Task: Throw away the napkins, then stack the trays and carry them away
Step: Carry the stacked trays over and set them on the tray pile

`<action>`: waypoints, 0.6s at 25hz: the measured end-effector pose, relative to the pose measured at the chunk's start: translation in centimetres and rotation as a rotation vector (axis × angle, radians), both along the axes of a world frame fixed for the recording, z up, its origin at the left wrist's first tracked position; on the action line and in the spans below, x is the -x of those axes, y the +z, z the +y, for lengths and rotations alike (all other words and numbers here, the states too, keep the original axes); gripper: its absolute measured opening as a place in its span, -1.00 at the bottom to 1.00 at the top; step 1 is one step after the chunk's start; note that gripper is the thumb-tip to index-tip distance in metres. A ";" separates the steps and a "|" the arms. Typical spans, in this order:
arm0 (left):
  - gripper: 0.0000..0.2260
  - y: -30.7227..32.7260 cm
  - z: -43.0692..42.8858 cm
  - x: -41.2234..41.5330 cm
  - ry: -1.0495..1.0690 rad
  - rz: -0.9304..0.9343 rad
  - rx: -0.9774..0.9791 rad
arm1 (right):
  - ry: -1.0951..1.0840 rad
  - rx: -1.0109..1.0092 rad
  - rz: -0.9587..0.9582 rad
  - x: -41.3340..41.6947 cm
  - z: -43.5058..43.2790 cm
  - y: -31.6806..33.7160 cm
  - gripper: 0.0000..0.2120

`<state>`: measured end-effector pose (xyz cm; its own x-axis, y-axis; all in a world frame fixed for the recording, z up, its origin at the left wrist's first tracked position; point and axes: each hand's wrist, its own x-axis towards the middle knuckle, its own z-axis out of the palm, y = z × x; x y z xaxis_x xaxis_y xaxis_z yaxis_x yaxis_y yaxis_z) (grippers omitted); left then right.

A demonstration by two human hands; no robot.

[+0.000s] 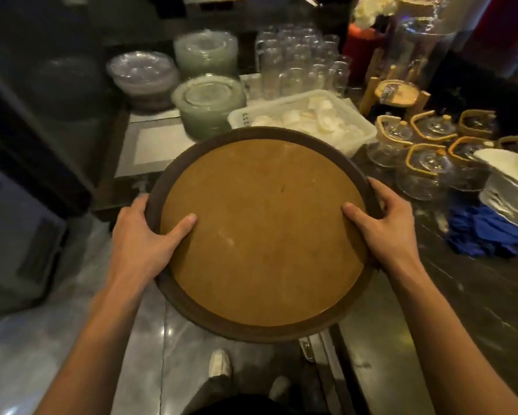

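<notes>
A round tray [260, 232] with a brown inside and a dark rim is held in the air in the middle of the view, above the near edge of the counter [461, 295] and the floor [150, 339]. I cannot tell if it is one tray or several stacked. The left hand [144, 238] has a closed grip on the left rim, thumb on the brown surface. The right hand [383, 223] has a closed grip on the right rim, thumb also on top. Just beyond the tray is a white basket [341, 115] with white pieces inside. To the far left are stacks of clear plates [206, 106], and behind the basket stand many glasses [299, 61]. On the right are glass teapots [425, 163], a pile of white dishes [509, 187] and a blue cloth [485, 232]. Near the bottom, white shoes [220, 362] show on the floor.
</notes>
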<state>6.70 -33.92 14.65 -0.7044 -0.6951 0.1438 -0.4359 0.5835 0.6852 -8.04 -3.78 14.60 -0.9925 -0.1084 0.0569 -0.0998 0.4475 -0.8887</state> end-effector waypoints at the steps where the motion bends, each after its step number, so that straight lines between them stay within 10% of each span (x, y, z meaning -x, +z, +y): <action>1: -0.25 0.2 -1.2 -2.1 0.042 0.016 0.001 | 0.058 0.006 0.013 -0.3 -2.0 0.5 -0.35; 15: -0.49 2.9 -17.5 -35.2 0.532 0.156 0.021 | 0.601 0.028 0.077 -20.6 -31.1 3.2 -0.36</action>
<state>41.94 -51.38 17.50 -0.2263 -0.9450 0.2359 -0.5689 0.3249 0.7555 12.52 -34.86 17.85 -0.7510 -0.6459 0.1369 -0.3922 0.2696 -0.8795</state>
